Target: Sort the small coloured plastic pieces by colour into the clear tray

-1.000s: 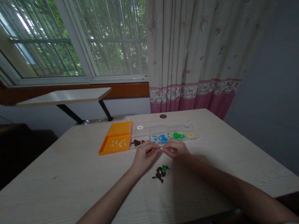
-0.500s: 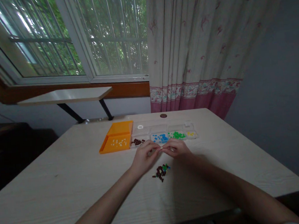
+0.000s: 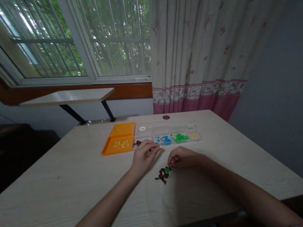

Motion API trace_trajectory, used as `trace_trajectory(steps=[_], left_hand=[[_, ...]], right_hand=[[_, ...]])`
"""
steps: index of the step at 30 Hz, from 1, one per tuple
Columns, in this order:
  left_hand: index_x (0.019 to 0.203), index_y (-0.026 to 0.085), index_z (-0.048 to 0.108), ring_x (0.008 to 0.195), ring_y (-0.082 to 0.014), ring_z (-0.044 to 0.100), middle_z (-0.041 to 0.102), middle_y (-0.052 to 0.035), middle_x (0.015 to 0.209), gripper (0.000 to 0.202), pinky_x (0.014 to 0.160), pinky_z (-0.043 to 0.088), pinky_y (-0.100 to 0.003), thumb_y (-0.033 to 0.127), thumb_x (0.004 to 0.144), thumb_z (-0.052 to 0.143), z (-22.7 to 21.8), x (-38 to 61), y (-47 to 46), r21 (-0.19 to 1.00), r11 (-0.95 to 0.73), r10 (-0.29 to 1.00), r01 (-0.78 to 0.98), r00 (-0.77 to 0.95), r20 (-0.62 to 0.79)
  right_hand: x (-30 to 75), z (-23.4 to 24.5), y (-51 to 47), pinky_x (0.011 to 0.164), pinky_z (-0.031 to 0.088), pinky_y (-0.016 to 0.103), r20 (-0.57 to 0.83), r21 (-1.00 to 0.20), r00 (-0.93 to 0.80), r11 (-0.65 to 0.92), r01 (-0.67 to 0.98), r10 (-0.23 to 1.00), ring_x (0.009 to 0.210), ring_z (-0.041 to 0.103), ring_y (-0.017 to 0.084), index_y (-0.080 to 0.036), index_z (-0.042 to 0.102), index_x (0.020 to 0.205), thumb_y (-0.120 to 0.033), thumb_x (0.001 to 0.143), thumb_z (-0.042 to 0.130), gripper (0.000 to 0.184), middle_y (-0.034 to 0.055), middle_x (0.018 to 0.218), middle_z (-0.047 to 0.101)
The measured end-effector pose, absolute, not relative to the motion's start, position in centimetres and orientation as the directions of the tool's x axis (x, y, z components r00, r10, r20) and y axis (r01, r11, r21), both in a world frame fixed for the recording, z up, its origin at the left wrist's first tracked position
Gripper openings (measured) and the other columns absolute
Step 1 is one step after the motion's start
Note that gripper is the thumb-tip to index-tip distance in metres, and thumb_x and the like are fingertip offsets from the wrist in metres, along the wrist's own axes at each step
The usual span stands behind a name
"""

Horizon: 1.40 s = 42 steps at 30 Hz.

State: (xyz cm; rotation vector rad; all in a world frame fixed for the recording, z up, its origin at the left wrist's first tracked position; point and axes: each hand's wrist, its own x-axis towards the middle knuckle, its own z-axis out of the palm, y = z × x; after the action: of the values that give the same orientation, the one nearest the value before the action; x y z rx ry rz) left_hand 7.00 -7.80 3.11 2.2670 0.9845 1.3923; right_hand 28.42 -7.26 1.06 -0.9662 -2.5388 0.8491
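Note:
My left hand (image 3: 144,155) hovers in front of the clear compartment box (image 3: 161,130), thumb and forefinger pinched on a tiny pale block (image 3: 160,146) at their tips. Lower and to the right, my right hand (image 3: 184,157) has its fingers closed and pointing down. Its fingertips are at the upper right edge of a small cluster of blocks (image 3: 162,176), mostly brown with green, blue and pale bits, lying on the table. Whether those fingers grip a piece is too small to tell.
The box holds brown blocks (image 3: 138,143), blue blocks (image 3: 163,140), green blocks (image 3: 180,137) and yellow blocks (image 3: 194,135). Left of it, an open orange case (image 3: 122,129) contains pale pieces (image 3: 121,144). A raised shelf (image 3: 68,96) stands at the table's (image 3: 82,203) back left.
My hands have come apart from their meeting point before the box. The right hand has dropped toward the block cluster; the left has stayed near the box with the pale block.

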Motion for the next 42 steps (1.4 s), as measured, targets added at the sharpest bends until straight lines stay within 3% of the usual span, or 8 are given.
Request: trace_trajectory(steps=[5,9,15,24,29,36,39,42], left_hand=[[0.079,0.016,0.064,0.071,-0.0133,0.054,0.061,-0.0059,0.076,0.016,0.061,0.043,-0.022,0.027,0.081,0.053,3.8,6.2,-6.9,0.544,-0.699,0.709,0.465,0.348,0.613],[0.082,0.017,0.064,0.078,-0.0159,0.055,0.061,-0.006,0.084,0.023,0.069,0.043,-0.025,0.031,0.083,0.046,4.6,2.9,-4.5,0.378,-0.637,0.755,0.672,0.445,0.483],[0.084,0.02,0.065,0.082,-0.0205,0.056,0.062,-0.006,0.091,0.023,0.066,0.04,-0.026,0.032,0.078,0.045,4.2,-5.3,-0.1,0.135,-0.356,0.908,0.925,0.308,0.283],[0.088,0.02,0.064,0.081,-0.0221,0.058,0.063,-0.0077,0.093,0.027,0.06,0.038,-0.025,0.033,0.079,0.042,3.1,-7.3,0.9,0.072,-0.218,0.967,0.973,0.205,0.153],[0.085,0.02,0.066,0.079,-0.0212,0.058,0.064,-0.0081,0.091,0.026,0.06,0.038,-0.024,0.032,0.079,0.043,3.0,-7.3,0.7,0.094,-0.246,0.956,0.965,0.225,0.187],[0.092,0.018,0.062,0.08,-0.0195,0.057,0.062,-0.0066,0.095,0.026,0.064,0.04,-0.025,0.03,0.082,0.042,4.1,-5.4,-0.7,0.112,-0.319,0.875,0.941,0.246,0.417],[0.095,0.016,0.062,0.081,-0.0176,0.056,0.063,-0.0069,0.091,0.027,0.069,0.041,-0.025,0.029,0.083,0.042,4.3,-1.9,-2.2,0.238,-0.461,0.814,0.855,0.3,0.498],[0.088,0.016,0.065,0.07,-0.014,0.055,0.063,-0.0051,0.08,0.024,0.063,0.041,-0.023,0.028,0.082,0.045,3.9,2.4,-4.4,0.421,-0.583,0.795,0.695,0.38,0.474]], right_hand=[[28.3,1.3,-7.4,0.053,0.036,0.017,0.06,-0.603,-0.734,0.61,0.514,0.677,0.053,0.046,0.007,-0.016,0.068,0.081,-0.026,0.074,0.056,0.017,-0.0011,0.063,0.056],[28.2,1.3,-7.4,0.052,0.035,0.017,0.062,-0.599,-0.731,0.611,0.518,0.68,0.052,0.046,0.006,-0.015,0.067,0.078,-0.023,0.071,0.057,0.015,-0.0021,0.061,0.054],[28.2,1.5,-7.5,0.05,0.033,0.016,0.056,-0.588,-0.718,0.604,0.538,0.694,0.05,0.044,0.005,-0.015,0.066,0.075,-0.02,0.069,0.056,0.013,-0.0036,0.057,0.052],[28.4,1.5,-7.5,0.051,0.034,0.016,0.054,-0.589,-0.729,0.611,0.529,0.683,0.051,0.044,0.006,-0.015,0.066,0.078,-0.019,0.07,0.055,0.015,-0.0031,0.059,0.052],[28.4,1.4,-7.5,0.05,0.033,0.015,0.073,-0.595,-0.733,0.619,0.512,0.676,0.051,0.043,0.006,-0.015,0.066,0.078,-0.013,0.067,0.052,0.018,-0.0037,0.058,0.051],[28.3,1.0,-7.2,0.051,0.034,0.016,0.066,-0.633,-0.678,0.556,0.538,0.732,0.052,0.045,0.006,-0.015,0.065,0.077,-0.013,0.068,0.053,0.015,-0.003,0.061,0.054],[28.0,0.6,-7.0,0.048,0.032,0.016,0.161,-0.677,-0.572,0.512,0.529,0.804,0.051,0.042,0.006,-0.015,0.064,0.079,-0.021,0.074,0.053,0.013,-0.0027,0.059,0.051],[27.6,0.3,-6.8,0.049,0.033,0.017,0.304,-0.671,-0.467,0.534,0.514,0.83,0.051,0.04,0.007,-0.015,0.063,0.081,-0.027,0.077,0.054,0.016,-0.0025,0.06,0.05]])
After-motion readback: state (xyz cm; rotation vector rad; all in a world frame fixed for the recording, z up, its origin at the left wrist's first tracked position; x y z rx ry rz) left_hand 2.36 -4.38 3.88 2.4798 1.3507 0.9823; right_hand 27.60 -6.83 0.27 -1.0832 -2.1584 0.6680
